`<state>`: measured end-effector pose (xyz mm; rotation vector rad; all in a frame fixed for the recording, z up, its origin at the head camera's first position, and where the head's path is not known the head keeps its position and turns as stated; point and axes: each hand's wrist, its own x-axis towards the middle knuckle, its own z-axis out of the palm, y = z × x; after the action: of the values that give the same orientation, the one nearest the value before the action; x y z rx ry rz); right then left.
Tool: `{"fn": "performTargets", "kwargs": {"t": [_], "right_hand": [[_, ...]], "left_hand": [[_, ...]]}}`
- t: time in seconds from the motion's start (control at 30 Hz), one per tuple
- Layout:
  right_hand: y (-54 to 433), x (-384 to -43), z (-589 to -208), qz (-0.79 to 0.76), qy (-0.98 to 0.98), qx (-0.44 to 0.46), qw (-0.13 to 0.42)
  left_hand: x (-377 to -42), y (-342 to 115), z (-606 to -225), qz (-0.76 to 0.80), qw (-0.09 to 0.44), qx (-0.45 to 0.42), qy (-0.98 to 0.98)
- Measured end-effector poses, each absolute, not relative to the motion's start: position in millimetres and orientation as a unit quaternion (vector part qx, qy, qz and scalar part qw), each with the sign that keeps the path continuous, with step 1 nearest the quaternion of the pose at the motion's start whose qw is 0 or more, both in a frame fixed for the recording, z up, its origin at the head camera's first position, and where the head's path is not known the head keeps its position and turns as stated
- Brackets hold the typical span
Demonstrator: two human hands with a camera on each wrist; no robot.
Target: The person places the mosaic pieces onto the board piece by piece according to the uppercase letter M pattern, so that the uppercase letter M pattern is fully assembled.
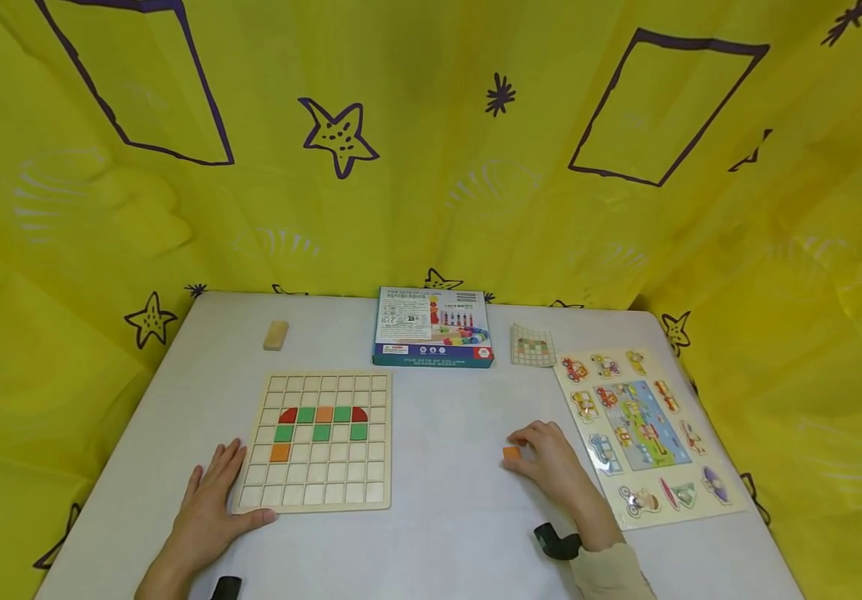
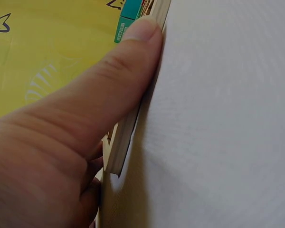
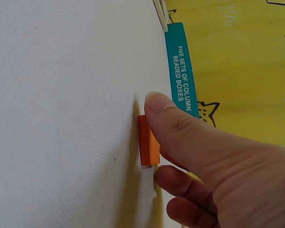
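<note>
A wooden grid board [image 1: 316,485] lies on the left half of the table. In its squares sit two rounded red pieces [image 1: 359,414], several green squares [image 1: 322,432], a light orange square [image 1: 324,414] and a deeper orange one [image 1: 279,452]. My left hand [image 1: 202,517] rests at the board's lower left corner, fingers extended along its side and thumb on the front edge. Over the table right of the board, my right hand [image 1: 551,467] pinches an orange square block [image 1: 511,453] between thumb and fingers; the right wrist view shows the block [image 3: 148,141] edge-on beside the thumb.
A bead set box [image 1: 433,329] lies at the back middle, with a small pattern card [image 1: 532,346] to its right. A picture puzzle board [image 1: 649,437] covers the right side. One plain wooden block [image 1: 276,335] lies back left. Yellow curtains [image 1: 431,167] surround the table.
</note>
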<state>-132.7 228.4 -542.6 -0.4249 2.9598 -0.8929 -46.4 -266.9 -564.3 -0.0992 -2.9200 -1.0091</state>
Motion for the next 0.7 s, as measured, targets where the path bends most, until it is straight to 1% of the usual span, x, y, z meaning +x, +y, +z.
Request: {"fn": "performTargets", "kwargs": {"t": [0.4, 0.7], "right_hand": [[231.2, -130.9, -540.9, -0.279, 0.949, -0.144, 0.031], [228.6, -133.2, -541.6, -0.280, 0.949, -0.140, 0.025]], "left_hand": [[-46.3, -266.3, -563.0, -0.325, 0.020, -0.029, -0.945], [-47.5, -266.9, -564.1, -0.325, 0.025, -0.034, -0.945]]}}
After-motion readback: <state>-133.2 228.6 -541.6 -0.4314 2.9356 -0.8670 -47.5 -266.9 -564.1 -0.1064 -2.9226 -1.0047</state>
